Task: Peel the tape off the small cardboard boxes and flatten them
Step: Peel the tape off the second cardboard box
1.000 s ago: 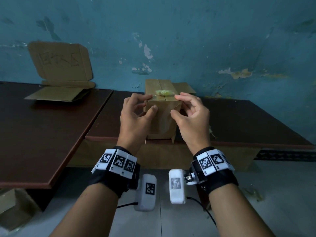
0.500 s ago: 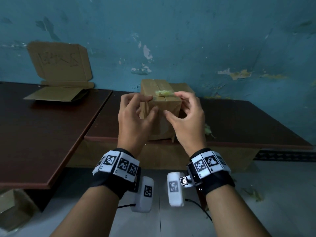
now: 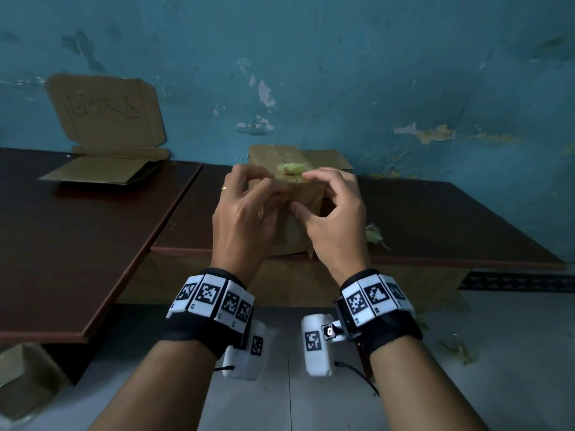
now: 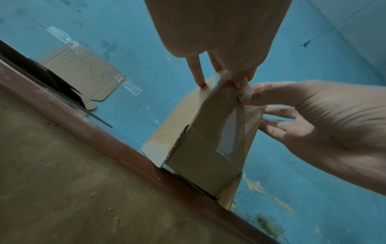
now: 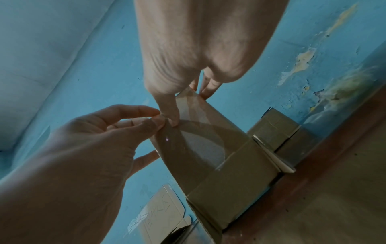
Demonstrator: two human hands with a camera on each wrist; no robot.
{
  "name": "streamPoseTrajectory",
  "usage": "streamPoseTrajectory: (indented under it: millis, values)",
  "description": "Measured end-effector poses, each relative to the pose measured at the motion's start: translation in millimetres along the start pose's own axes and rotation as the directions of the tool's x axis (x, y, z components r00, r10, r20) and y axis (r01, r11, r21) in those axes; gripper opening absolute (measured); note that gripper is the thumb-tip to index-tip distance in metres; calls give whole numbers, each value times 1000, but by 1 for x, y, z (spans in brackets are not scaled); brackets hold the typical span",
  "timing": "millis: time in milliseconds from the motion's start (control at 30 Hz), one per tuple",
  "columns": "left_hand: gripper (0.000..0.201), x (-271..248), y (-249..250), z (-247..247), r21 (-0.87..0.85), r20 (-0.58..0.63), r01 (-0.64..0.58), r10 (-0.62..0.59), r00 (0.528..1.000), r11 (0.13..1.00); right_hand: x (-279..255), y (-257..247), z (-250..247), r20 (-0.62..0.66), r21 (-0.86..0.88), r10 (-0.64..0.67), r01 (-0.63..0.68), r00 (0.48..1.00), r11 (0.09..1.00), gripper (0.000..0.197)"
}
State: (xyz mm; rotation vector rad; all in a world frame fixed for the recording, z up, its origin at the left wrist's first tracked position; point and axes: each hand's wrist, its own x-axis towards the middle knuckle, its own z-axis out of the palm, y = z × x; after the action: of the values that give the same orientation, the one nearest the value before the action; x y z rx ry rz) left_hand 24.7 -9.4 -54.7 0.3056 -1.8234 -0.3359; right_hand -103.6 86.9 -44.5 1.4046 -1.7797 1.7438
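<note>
A small brown cardboard box (image 3: 306, 199) stands upright at the near edge of the dark table (image 3: 435, 219). A strip of clear tape (image 4: 229, 132) runs over its top and down its front face. My left hand (image 3: 277, 189) pinches the tape's edge at the top front corner between thumb and forefinger, as the right wrist view shows. My right hand (image 3: 303, 192) holds the box, thumb (image 5: 171, 115) pressed on the front face and fingers curled over the top. A yellowish wad (image 3: 292, 168) lies on the box top.
A second box (image 3: 329, 157) stands just behind, against the blue wall. Flattened cardboard (image 3: 102, 172) lies on the left table (image 3: 77, 228), one panel leaning on the wall. Another wad (image 3: 375, 236) lies right of the box. A carton (image 3: 18, 377) sits on the floor, lower left.
The box has shifted slightly left. Both hands have drawn together at its top front edge, and the left thumb has moved from the front face up to the tape.
</note>
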Motion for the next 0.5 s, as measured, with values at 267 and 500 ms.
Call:
streamPoseTrajectory:
  millis: [267, 500]
  values:
    - [6, 5, 1, 0, 138, 12, -69, 68, 998, 988, 0, -3, 1, -1, -1, 28, -28, 1000, 1000, 45]
    - [10, 8, -1, 4, 173, 30, -63, 59, 998, 983, -3, -10, 2, -13, -33, -13, 12, 1000, 999, 43]
